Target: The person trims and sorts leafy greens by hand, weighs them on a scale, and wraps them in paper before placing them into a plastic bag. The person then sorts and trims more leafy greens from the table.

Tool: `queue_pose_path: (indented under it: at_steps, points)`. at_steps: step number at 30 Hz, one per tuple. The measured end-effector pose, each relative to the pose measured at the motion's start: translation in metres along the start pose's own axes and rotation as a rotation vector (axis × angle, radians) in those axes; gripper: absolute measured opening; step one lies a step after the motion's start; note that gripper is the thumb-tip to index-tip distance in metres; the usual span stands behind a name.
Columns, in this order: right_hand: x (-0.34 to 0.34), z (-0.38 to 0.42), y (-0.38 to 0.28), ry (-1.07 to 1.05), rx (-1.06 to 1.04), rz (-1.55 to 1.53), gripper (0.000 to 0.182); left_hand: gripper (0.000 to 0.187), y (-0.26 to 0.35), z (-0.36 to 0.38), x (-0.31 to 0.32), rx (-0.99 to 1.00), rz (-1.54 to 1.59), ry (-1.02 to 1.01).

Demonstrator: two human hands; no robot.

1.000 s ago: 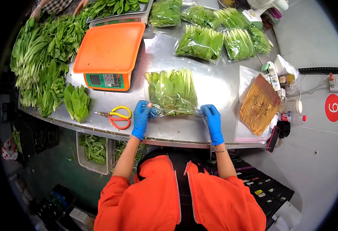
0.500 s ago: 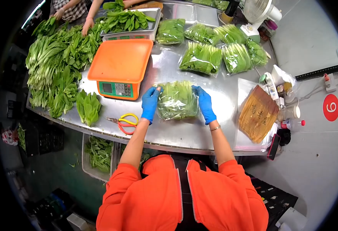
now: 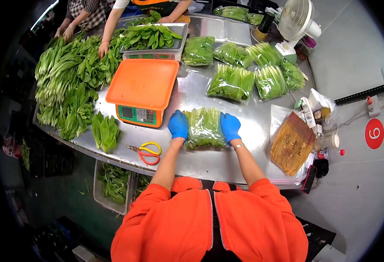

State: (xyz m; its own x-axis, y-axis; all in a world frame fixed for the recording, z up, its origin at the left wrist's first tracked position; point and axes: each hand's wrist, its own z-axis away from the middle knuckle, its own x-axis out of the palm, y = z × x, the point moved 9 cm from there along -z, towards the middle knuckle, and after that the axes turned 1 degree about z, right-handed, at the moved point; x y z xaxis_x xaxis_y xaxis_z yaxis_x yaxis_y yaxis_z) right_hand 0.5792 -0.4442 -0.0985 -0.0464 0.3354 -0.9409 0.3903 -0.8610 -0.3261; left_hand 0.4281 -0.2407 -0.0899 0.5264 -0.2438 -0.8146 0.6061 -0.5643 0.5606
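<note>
A clear plastic bag of leafy greens (image 3: 204, 129) lies on the metal table in front of me. On its left edge my left hand (image 3: 178, 124), in a blue glove, is closed. My right hand (image 3: 230, 127), also blue-gloved, grips the opposite edge with its fingers curled. Left of the bag, red-and-yellow handled scissors (image 3: 149, 153) rest near the table's front edge. An orange scale (image 3: 143, 85) stands beyond my left hand. Behind the bag sits another packed bag of greens (image 3: 230, 83).
A big heap of loose greens (image 3: 65, 83) covers the left side, where two people's hands work. Several filled bags (image 3: 270, 82) stand at the back right, near a fan (image 3: 296, 19). A wooden board (image 3: 291, 144) lies on plastic sheets at right. A crate of greens (image 3: 113, 183) stands below.
The view has tilted up a little, so everything sits lower in the frame. My fingers have curled in more along both sides of the bag.
</note>
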Motion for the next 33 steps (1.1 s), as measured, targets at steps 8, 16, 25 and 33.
queue_pose_path:
  at_steps: [8, 16, 25, 33]
  points:
    - [-0.089, 0.012, -0.009, 0.067, 0.013, -0.757, 0.022, 0.015, -0.021, 0.002, 0.006, 0.003, 0.222, 0.092]
    - [-0.009, 0.027, -0.065, -0.262, -0.253, -0.373, 0.055, 0.010, -0.069, -0.020, 0.047, -0.292, 0.874, -0.252]
    - [-0.038, 0.065, -0.056, -0.482, 0.026, -1.583, 0.066, 0.041, 0.157, 0.025, -0.052, -0.150, 1.219, -0.858]
    - [-0.025, 0.109, 0.093, -0.446, 0.649, -1.510, 0.057, 0.048, -0.023, 0.026, -0.058, 0.098, 0.506, -0.310]
